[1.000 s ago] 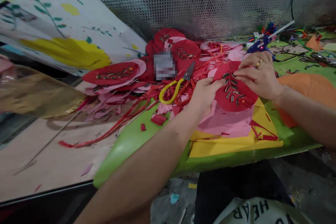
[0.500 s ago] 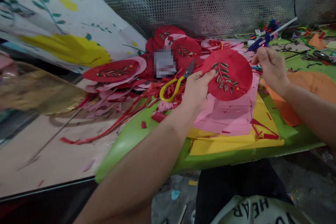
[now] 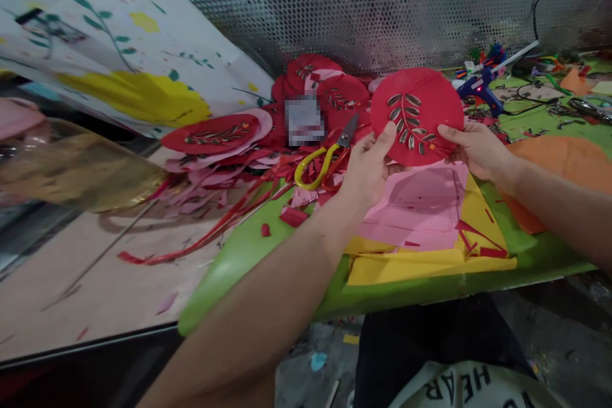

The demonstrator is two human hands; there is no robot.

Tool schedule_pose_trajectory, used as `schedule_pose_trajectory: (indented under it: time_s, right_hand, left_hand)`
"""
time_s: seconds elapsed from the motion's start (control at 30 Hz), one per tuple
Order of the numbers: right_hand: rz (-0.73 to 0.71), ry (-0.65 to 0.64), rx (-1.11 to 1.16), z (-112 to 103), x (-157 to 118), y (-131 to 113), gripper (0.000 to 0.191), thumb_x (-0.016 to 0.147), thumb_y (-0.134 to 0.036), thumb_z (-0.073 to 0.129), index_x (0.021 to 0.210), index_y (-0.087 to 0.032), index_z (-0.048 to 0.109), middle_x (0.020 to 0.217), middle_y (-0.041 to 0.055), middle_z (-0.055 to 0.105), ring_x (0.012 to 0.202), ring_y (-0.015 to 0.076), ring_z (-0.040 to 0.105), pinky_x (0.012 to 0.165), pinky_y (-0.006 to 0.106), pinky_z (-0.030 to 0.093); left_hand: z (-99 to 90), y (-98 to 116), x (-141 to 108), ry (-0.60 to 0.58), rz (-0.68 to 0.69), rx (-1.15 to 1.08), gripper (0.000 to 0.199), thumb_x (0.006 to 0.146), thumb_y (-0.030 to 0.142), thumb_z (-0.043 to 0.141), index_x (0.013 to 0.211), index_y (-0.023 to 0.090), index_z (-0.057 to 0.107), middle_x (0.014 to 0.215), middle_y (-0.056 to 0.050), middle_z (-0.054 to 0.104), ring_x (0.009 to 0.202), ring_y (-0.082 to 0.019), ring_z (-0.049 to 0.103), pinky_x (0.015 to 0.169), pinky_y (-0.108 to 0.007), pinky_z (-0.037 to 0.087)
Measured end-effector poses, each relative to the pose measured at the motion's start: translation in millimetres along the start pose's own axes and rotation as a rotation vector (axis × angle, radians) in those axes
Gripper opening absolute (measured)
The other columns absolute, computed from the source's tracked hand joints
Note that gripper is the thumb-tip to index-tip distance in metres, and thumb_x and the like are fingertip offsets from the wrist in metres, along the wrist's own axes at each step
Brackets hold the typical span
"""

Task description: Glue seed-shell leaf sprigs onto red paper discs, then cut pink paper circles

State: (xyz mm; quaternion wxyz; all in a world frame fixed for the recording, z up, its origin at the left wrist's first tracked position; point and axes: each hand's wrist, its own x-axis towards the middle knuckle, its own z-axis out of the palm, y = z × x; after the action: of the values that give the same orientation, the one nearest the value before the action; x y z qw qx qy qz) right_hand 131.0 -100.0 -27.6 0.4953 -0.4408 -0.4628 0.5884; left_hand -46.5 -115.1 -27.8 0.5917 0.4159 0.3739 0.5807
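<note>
A red round piece [image 3: 430, 102] with a dark leaf-sprig decoration is held up between my two hands. My left hand [image 3: 370, 162] grips its lower left edge, thumb on the front. On its lower right edge my right hand [image 3: 478, 146] is closed, thumb also on the front. Below the disc lie pink sheets [image 3: 414, 204] on yellow paper [image 3: 430, 266]. Yellow-handled scissors [image 3: 310, 169] rest just left of my left hand. Behind my right hand a blue glue gun [image 3: 482, 89] stands with a small red light on.
More decorated red discs [image 3: 220, 131] and pink scraps pile up at the left and back. Orange paper [image 3: 564, 156] lies under my right forearm on the green table [image 3: 248, 268]. Perforated metal [image 3: 382, 6] closes the back; a patterned white panel [image 3: 157, 25] leans at the left.
My right hand has come down and left from beside the glue gun and taken hold of the disc's right side. The disc has been raised slightly.
</note>
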Motion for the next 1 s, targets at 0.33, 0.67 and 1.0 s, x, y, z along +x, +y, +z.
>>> schedule_pose_trajectory:
  time_s: [0.33,0.67,1.0]
  right_hand:
    - [0.063,-0.001,0.12,11.8,-7.7,-4.6,0.014,0.084,-0.026,0.064,0.071,-0.022,0.066,0.067,-0.0028,0.07,0.052,0.0093,0.061,0.049,0.022,0.051]
    - [0.016,0.125,0.179,3.5,0.4,-2.2,0.011,0.079,-0.029,0.069,0.073,-0.021,0.064,0.064,-0.002,0.07,0.046,0.0105,0.059,0.048,0.025,0.051]
    - [-0.033,0.186,0.092,-13.1,14.7,-1.5,0.021,0.077,-0.041,0.072,0.078,-0.022,0.062,0.067,-0.0007,0.07,0.047,0.0115,0.06,0.047,0.026,0.049]
  left_hand:
    - [3.9,-9.4,-5.8,-0.123,-0.181,0.084,0.035,0.055,0.039,0.086,0.075,0.018,0.066,0.065,-0.001,0.067,0.045,-0.009,0.053,0.048,-0.025,0.045]
    - [3.7,6.8,-3.8,-0.093,-0.238,0.327,0.012,0.072,0.006,0.064,0.065,0.013,0.059,0.052,0.004,0.058,0.033,-0.005,0.043,0.037,-0.019,0.034]
    - [-29.0,15.4,16.3,0.214,0.167,0.71,0.043,0.085,0.035,0.058,0.047,0.017,0.05,0.033,0.007,0.033,0.032,-0.005,0.029,0.037,-0.021,0.02]
